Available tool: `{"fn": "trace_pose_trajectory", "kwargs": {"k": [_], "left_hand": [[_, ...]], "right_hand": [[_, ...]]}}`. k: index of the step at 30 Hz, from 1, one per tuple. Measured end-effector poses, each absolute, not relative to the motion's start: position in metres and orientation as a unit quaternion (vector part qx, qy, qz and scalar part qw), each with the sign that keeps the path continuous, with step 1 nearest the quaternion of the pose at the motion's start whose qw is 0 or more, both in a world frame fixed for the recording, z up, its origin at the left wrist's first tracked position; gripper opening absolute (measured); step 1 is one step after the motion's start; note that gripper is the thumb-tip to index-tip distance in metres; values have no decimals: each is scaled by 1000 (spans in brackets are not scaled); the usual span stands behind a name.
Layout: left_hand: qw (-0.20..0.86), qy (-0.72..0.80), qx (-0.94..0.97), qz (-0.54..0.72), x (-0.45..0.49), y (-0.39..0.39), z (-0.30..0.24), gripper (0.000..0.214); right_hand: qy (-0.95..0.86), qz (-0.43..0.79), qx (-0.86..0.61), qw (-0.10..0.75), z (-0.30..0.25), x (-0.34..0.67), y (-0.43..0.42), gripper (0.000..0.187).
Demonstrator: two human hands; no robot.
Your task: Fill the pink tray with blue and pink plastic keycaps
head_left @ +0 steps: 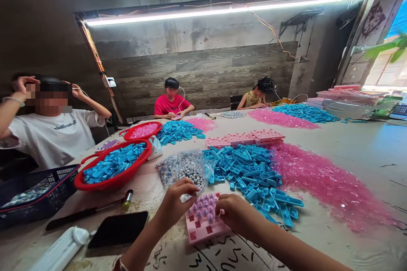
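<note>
A pink tray (pixel 201 236) with square slots lies on the table in front of me. Small purplish-white pieces (pixel 203 207) fill its upper rows, while several lower slots show dark red. My left hand (pixel 178 197) is closed in a pinch at the tray's upper left, close to a clear plastic bag (pixel 208 172) of small metallic parts. My right hand (pixel 235 211) is closed over the tray's right side, its fingers curled down at the pieces. What either hand pinches is too small or hidden to make out. Past the tray lies a pile of blue plastic pieces (pixel 244 163).
Clear pink pieces (pixel 321 182) spread at right; stacked pink trays (pixel 244 137) stand behind. Left are a red basket (pixel 144 159), dark blue basket (pixel 68 182), black phone (pixel 119 229), screwdriver-like tool (pixel 95 210) and white device (pixel 62 250). Three people sit around the table.
</note>
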State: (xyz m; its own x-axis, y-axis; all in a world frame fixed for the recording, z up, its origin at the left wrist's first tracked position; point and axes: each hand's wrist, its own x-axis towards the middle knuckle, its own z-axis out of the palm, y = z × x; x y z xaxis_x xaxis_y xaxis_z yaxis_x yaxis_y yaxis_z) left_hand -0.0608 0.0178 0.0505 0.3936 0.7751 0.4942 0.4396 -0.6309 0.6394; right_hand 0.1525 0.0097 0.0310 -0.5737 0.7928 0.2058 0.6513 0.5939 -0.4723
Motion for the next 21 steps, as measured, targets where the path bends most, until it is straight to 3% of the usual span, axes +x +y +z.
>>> {"fn": "trace_pose_trajectory", "kwargs": {"k": [5, 14, 21], "left_hand": [[309, 344, 838, 289, -53, 9, 48, 22], [322, 413, 847, 90, -66, 5, 51, 20], [321, 420, 846, 75, -62, 8, 47, 26]], "right_hand": [[-847, 208, -450, 194, 27, 165, 19, 23], [-808, 305, -461, 204, 24, 174, 25, 21], [-797, 318, -470, 207, 24, 182, 25, 20]]}}
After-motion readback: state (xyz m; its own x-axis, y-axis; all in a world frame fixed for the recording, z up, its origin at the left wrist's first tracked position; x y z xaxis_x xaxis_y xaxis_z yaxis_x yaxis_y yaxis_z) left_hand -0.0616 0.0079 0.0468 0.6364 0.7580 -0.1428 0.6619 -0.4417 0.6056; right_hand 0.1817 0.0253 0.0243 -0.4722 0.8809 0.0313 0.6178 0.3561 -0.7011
